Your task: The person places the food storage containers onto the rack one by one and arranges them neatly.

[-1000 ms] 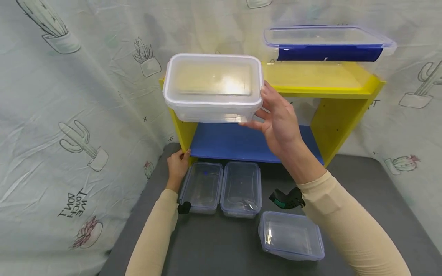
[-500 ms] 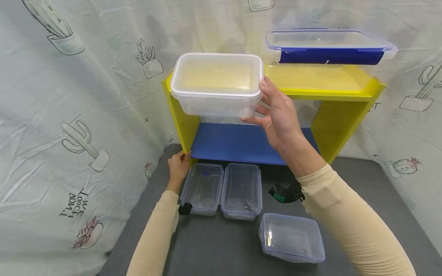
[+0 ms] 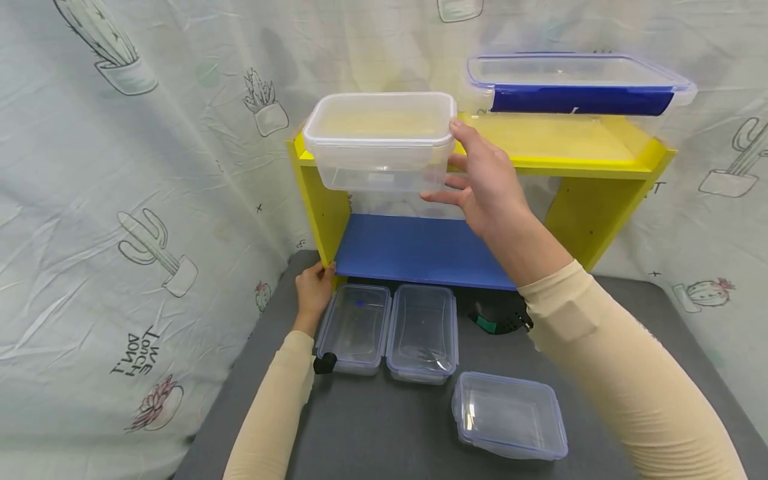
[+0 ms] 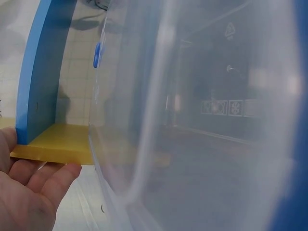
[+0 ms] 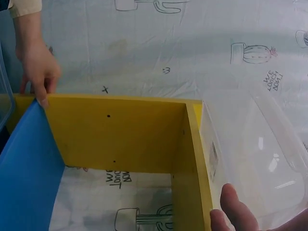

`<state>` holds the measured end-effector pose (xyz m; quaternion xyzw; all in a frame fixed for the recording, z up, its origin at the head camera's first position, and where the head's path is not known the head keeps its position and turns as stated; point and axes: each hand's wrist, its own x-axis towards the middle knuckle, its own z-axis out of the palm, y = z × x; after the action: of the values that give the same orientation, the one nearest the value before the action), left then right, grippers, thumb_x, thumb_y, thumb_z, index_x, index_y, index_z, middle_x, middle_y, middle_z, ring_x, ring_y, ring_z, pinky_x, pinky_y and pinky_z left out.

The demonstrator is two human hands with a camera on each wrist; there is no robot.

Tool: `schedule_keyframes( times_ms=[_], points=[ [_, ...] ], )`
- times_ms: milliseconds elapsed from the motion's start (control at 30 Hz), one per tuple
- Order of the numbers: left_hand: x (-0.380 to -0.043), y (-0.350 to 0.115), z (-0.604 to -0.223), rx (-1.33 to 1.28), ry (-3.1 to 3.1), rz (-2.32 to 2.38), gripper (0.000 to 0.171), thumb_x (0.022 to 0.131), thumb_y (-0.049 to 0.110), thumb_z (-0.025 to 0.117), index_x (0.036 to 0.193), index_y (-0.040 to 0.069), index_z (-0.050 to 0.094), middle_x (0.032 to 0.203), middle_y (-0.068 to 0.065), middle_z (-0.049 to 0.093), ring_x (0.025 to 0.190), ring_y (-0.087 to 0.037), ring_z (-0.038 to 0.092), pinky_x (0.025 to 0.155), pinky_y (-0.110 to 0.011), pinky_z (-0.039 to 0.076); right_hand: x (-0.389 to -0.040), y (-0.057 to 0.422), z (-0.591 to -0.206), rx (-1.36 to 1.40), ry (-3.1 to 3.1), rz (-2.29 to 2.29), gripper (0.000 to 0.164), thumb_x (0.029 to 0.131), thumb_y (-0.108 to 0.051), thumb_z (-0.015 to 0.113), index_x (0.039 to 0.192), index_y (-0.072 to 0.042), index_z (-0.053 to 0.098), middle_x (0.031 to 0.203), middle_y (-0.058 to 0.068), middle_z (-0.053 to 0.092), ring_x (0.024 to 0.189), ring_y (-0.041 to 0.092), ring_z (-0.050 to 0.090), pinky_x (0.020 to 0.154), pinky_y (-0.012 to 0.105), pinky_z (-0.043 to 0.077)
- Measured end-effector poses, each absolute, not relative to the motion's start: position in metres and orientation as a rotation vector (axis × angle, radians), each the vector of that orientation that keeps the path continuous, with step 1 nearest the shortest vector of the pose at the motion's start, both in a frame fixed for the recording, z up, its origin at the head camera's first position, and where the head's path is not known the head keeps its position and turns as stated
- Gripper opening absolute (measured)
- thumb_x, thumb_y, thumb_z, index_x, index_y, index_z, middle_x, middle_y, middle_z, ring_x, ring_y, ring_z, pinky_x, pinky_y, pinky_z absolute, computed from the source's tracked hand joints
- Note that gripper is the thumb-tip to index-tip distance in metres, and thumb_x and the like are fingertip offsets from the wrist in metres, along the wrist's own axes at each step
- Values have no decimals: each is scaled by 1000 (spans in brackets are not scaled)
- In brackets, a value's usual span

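A clear plastic food container with a pale-rimmed lid is at the left part of the shelf unit's yellow top. My right hand holds it by its right end, thumb at the lid's edge and fingers spread along the side and below. The right wrist view also has this container, with fingertips against it. Low on the left, my left hand grips the front edge of the unit's yellow side panel beside the blue shelf. Whether the held container touches the top, I cannot tell.
A larger clear container with a dark blue front sits at the top's right. Two clear lidded containers stand side by side under the blue shelf's front; another lidded container lies nearer on the grey table. A patterned curtain surrounds the table.
My right hand has moved the held container up and back over the yellow top, and more of its front wall shows. My left hand keeps its place on the side panel.
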<state>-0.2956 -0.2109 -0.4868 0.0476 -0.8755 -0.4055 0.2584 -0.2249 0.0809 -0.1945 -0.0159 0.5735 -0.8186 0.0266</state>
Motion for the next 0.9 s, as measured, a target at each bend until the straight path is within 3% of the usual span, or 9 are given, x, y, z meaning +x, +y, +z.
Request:
schedule_keyframes(
  times_ms=[300,567,900],
  points=[
    [-296,-207,-484,136,-2389,-1110,27,97,28,61,95,4,74,81,-15,74,69,-29,67,63,-40,52,-232,84,-181,120,1776,-2517,39,90,-47,64,124,-28,62,135,6,53,111,39,64,84,54,53],
    [-294,-207,-485,119,-2392,-1127,29,98,29,59,87,5,71,79,-14,73,67,-30,66,61,-39,51,-238,78,-174,216,1748,-2513,43,90,-46,65,127,-24,58,136,6,48,114,40,59,89,58,51],
    [-292,-208,-486,147,-2384,-1147,30,98,30,59,88,5,72,79,-15,73,65,-30,64,59,-36,49,-242,68,-166,367,1736,-2480,41,90,-47,65,126,-31,55,134,4,48,109,33,63,88,59,51]
  ],
)
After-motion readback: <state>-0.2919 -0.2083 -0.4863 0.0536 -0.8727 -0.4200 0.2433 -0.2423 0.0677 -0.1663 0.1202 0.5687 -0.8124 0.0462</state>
